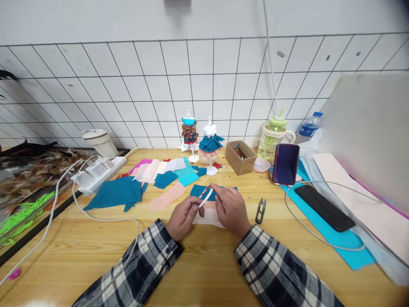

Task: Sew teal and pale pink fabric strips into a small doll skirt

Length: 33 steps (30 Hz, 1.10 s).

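A thin white strip (206, 198), looped with a reddish part, is pinched at its lower end between the thumb and finger of my left hand (184, 216). My right hand (232, 209) has its index finger at the strip's upper end, with the other fingers curled; its grip is partly hidden. Beneath both hands lie a teal fabric piece (195, 190) and a pale pink piece (209, 218). Beyond them stand a small dress form in a teal and pink ruffled skirt (211, 145) and another form in a brown and blue outfit (189, 131). Thread snips (260, 211) lie right of my right hand.
Fabric scraps (116, 192) and a power strip (102, 174) with cables are at the left. A cardboard box (240, 157), a jug (271, 138), an upright phone (286, 164) and a black phone (324, 207) on coloured sheets occupy the right side.
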Each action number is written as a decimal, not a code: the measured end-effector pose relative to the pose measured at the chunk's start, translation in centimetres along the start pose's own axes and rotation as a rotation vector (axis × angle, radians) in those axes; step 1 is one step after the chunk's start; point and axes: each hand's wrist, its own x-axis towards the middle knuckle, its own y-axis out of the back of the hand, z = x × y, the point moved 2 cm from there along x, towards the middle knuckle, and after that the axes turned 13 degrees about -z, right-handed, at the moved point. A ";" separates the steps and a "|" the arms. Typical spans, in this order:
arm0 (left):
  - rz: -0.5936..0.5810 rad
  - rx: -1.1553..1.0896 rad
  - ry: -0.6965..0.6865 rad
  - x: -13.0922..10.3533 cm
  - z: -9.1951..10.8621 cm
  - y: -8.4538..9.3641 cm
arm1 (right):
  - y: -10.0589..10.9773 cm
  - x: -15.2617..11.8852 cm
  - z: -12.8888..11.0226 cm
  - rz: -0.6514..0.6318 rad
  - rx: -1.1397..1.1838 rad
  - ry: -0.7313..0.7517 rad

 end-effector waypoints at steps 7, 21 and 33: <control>-0.093 0.303 -0.115 0.8 1.1 0.6 | 0.0 -0.4 -1.0 0.045 0.127 0.027; -0.062 0.598 -0.135 0.5 0.1 0.5 | -0.4 -0.5 -1.5 0.058 0.420 -0.036; -0.085 0.789 -0.136 0.7 0.5 0.6 | -2.1 -0.6 -1.2 -0.039 0.770 -0.239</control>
